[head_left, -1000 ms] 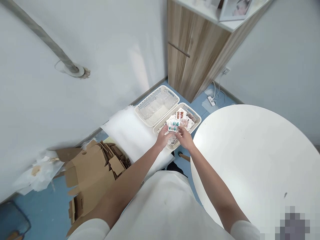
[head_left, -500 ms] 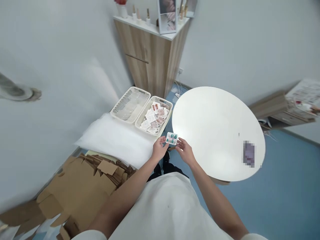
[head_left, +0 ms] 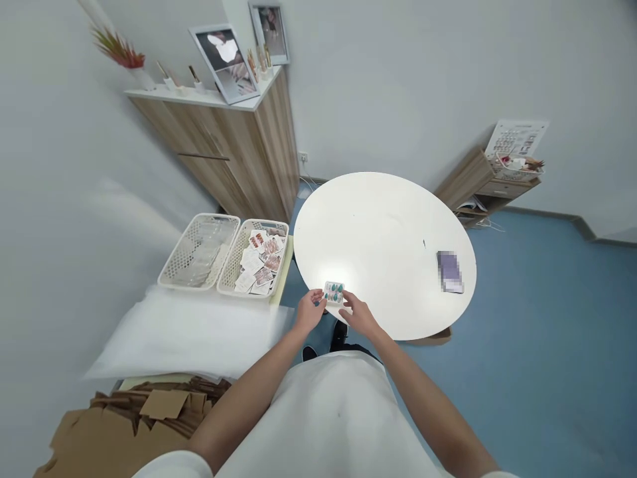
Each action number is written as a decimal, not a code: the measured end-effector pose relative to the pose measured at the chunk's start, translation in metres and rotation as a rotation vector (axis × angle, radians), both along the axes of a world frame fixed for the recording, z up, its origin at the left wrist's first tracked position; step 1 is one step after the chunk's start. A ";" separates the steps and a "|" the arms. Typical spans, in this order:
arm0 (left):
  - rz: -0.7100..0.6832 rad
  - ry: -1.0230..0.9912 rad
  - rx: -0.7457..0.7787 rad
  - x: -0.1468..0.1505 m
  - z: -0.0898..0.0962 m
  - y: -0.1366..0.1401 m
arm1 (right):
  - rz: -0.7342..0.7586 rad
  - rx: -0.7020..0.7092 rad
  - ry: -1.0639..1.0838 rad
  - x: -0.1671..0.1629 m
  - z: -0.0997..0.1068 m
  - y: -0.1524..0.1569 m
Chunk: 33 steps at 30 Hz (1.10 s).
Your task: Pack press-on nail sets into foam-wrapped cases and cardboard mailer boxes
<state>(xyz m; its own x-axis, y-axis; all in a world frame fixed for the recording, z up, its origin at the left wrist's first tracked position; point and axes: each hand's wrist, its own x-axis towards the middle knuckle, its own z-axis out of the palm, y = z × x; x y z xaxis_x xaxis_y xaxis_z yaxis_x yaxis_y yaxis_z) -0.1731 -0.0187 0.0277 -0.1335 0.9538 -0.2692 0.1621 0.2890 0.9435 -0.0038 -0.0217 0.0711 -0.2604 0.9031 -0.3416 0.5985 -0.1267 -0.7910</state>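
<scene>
A small clear-and-white pack of press-on nails (head_left: pixel 334 292), with teal and pale nails in rows, is held over the near left edge of the white oval table (head_left: pixel 388 226). My left hand (head_left: pixel 309 312) grips its left side, thumb in front and fingers curled at the edge. At the opposite side, my right hand (head_left: pixel 360 315) has its fingertips on the pack's right edge. Left of the table, a white basket (head_left: pixel 223 282) holds many printed nail cards (head_left: pixel 263 262), some with red or pink nails on them.
Beside it, another white basket (head_left: pixel 166 269) contains clear plastic packaging (head_left: pixel 202 255). White foam sheeting (head_left: pixel 184 332) and flattened cardboard (head_left: pixel 119 431) lie nearer me. A pixelated purple item (head_left: pixel 450 271) rests on the table. Behind stand a wooden cabinet (head_left: pixel 239 159) and a low shelf (head_left: pixel 468 176).
My view has turned to the right and the baskets now appear farther left. Both hands have carried the nail pack from the gap beside the table to over its edge.
</scene>
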 end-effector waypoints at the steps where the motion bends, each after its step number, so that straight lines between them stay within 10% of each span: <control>1: -0.014 0.023 -0.018 0.002 -0.002 0.005 | 0.038 -0.003 -0.037 0.002 -0.003 0.004; 20: -0.005 0.382 -0.090 -0.003 -0.012 0.049 | 0.529 -0.018 -0.202 -0.021 -0.045 0.080; 33: -0.399 0.668 0.127 -0.032 -0.003 0.073 | 0.304 0.181 -0.427 -0.032 -0.033 0.065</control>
